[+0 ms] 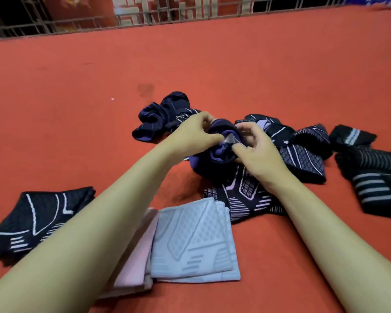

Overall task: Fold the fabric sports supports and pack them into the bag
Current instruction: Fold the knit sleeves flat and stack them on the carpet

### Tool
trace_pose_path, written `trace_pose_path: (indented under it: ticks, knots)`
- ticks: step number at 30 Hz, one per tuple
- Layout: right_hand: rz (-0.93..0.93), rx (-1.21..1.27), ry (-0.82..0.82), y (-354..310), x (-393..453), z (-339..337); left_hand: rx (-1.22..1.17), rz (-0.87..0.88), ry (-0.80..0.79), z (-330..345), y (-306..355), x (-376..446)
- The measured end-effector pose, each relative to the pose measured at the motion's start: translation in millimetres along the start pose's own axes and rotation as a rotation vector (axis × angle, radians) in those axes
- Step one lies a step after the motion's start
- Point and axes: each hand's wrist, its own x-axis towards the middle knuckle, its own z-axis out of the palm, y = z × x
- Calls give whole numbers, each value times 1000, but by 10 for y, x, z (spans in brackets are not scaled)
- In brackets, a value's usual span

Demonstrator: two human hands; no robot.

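Both hands work on a rolled navy and purple support (215, 152) held above the red surface. My left hand (194, 132) grips its upper left side. My right hand (255, 150) pinches its right edge, where a thin clear film shows between the fingers. Under and behind it lies a heap of dark patterned supports (303, 150). A crumpled navy support (165, 114) lies behind my left hand. Near me lie a folded light blue support (194, 240) on a pink one (136, 267), and a folded black one (36, 218) at the left. No bag is visible.
Black supports with grey stripes (370, 172) lie at the far right. The red cloth surface (190, 59) stretches far back to a metal railing (145, 21).
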Motion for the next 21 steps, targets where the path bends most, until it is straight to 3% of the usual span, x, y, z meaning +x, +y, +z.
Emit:
trace_pose_path:
  ticks: [3,5,9,13,16,21]
  knots:
    - [-173,-283,133,62,3,-129,-142,60,55,288,-194,-136]
    - [-223,-477,162,127,-2,-179,-244,63,11,376,-275,-222]
    - [-106,-434,201,33,-8,-147,-415,58,-173,312,-305,-248]
    - [-14,-225,-137,-84,-46,-270,-172,163,-7,284,-399,-182]
    - [-35,-185,-323,-104,-103,-313,-167,187,124,271,-467,-140]
    - [-220,-466,-22,-43,-103,-137,-151,208,192,326,-388,-211]
